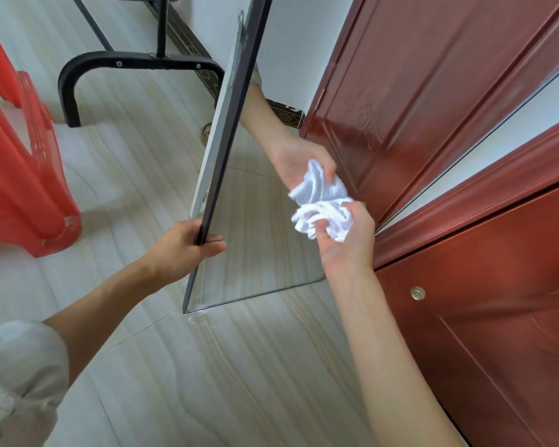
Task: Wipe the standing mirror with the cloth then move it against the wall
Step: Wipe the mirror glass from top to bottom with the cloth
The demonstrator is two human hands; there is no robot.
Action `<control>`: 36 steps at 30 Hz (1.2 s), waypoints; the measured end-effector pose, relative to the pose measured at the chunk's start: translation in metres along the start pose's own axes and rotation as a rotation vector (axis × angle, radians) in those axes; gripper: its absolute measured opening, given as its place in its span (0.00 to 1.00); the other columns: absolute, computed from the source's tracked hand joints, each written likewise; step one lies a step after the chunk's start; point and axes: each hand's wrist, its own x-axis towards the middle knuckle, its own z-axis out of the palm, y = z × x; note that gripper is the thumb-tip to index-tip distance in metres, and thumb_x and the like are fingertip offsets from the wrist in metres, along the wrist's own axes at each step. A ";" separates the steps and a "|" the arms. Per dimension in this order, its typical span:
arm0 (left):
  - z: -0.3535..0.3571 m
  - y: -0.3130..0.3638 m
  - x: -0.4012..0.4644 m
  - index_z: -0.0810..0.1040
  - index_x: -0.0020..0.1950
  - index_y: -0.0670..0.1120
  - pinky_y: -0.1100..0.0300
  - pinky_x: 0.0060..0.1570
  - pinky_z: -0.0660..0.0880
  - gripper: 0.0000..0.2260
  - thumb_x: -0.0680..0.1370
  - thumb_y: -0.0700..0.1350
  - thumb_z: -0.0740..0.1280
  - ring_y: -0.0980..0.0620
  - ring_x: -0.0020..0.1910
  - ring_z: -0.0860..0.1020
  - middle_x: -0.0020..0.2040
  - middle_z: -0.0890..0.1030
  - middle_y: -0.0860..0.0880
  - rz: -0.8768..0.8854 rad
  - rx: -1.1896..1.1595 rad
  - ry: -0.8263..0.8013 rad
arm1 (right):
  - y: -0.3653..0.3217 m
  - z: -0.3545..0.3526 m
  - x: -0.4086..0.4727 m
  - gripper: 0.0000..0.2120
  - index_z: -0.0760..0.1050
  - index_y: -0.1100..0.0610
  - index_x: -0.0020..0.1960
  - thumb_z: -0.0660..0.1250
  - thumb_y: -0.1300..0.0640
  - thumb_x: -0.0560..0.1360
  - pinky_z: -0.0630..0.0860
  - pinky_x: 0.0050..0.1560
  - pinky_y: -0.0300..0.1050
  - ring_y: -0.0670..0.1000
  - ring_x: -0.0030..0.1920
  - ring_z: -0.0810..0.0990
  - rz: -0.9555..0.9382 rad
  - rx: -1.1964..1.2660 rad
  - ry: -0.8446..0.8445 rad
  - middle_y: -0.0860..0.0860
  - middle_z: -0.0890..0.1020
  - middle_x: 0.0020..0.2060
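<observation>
A tall standing mirror (pixel 255 240) with a thin dark frame stands on the pale tiled floor, its bottom corner near the middle of the view. My left hand (pixel 184 250) grips its left frame edge, thumb on the glass side. My right hand (pixel 346 240) holds a crumpled white cloth (pixel 320 217) against the glass at the mirror's right side. The glass reflects my hand, the cloth and the floor. The mirror's top runs out of view.
A dark red door (pixel 481 333) stands close on the right. A white wall (pixel 291 43) with a patterned skirting lies behind the mirror. A black metal stand foot (pixel 136 59) sits at the back left, and red plastic stools (pixel 20 162) at the left.
</observation>
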 end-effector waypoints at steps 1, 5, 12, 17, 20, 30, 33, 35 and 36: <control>0.001 0.001 -0.001 0.73 0.37 0.47 0.66 0.46 0.68 0.09 0.75 0.37 0.68 0.61 0.36 0.72 0.31 0.75 0.60 -0.003 -0.009 0.002 | -0.001 0.000 0.002 0.13 0.66 0.53 0.50 0.68 0.64 0.72 0.67 0.39 0.25 0.45 0.41 0.70 -0.038 0.060 -0.001 0.48 0.72 0.42; 0.001 0.003 -0.003 0.73 0.38 0.43 0.66 0.45 0.68 0.07 0.75 0.37 0.68 0.58 0.37 0.73 0.35 0.74 0.54 -0.022 -0.003 -0.016 | 0.037 -0.013 0.025 0.09 0.71 0.61 0.50 0.61 0.65 0.70 0.75 0.33 0.37 0.54 0.39 0.75 0.105 0.360 0.050 0.57 0.73 0.41; 0.000 0.001 0.005 0.75 0.49 0.30 0.70 0.46 0.70 0.10 0.74 0.36 0.70 0.58 0.40 0.75 0.41 0.76 0.47 -0.068 0.020 -0.034 | 0.118 -0.063 0.059 0.06 0.70 0.58 0.46 0.66 0.62 0.72 0.79 0.38 0.39 0.47 0.33 0.79 0.531 -0.001 0.090 0.50 0.81 0.29; 0.002 0.001 0.006 0.76 0.45 0.32 0.65 0.50 0.69 0.07 0.74 0.36 0.70 0.60 0.39 0.75 0.38 0.76 0.51 -0.078 0.011 -0.024 | 0.095 -0.065 0.092 0.11 0.68 0.58 0.50 0.68 0.62 0.72 0.74 0.33 0.28 0.44 0.37 0.74 0.463 0.199 0.135 0.54 0.71 0.44; 0.002 0.002 0.004 0.76 0.40 0.39 0.62 0.52 0.68 0.04 0.74 0.36 0.70 0.64 0.37 0.74 0.34 0.76 0.55 -0.084 -0.009 -0.024 | 0.024 -0.066 0.094 0.05 0.72 0.64 0.52 0.60 0.67 0.76 0.69 0.27 0.27 0.48 0.40 0.74 0.183 0.236 0.332 0.55 0.72 0.44; 0.004 0.002 0.004 0.73 0.35 0.42 0.67 0.44 0.68 0.09 0.73 0.36 0.70 0.66 0.32 0.72 0.25 0.75 0.60 -0.069 0.020 0.008 | 0.021 -0.070 0.077 0.13 0.70 0.67 0.62 0.58 0.67 0.78 0.69 0.32 0.22 0.56 0.50 0.77 0.129 -0.063 0.365 0.60 0.75 0.59; 0.003 0.003 0.003 0.75 0.39 0.39 0.67 0.44 0.69 0.06 0.74 0.36 0.70 0.65 0.34 0.73 0.31 0.75 0.56 -0.062 0.041 0.010 | 0.066 -0.086 0.088 0.09 0.75 0.64 0.53 0.61 0.61 0.76 0.74 0.47 0.38 0.59 0.54 0.79 0.225 -0.515 0.227 0.60 0.81 0.53; 0.002 0.002 0.003 0.71 0.37 0.41 0.65 0.43 0.68 0.09 0.74 0.37 0.69 0.57 0.32 0.70 0.31 0.71 0.53 -0.035 0.057 -0.011 | 0.069 -0.089 0.094 0.10 0.75 0.65 0.54 0.61 0.60 0.76 0.74 0.48 0.41 0.58 0.51 0.80 0.180 -0.475 0.280 0.58 0.81 0.51; 0.002 0.002 0.002 0.67 0.34 0.43 0.63 0.40 0.65 0.13 0.75 0.36 0.68 0.53 0.32 0.66 0.30 0.66 0.51 -0.012 0.065 -0.029 | 0.058 -0.084 0.092 0.10 0.74 0.66 0.54 0.61 0.61 0.77 0.75 0.42 0.38 0.57 0.46 0.80 0.136 -0.265 0.343 0.57 0.80 0.49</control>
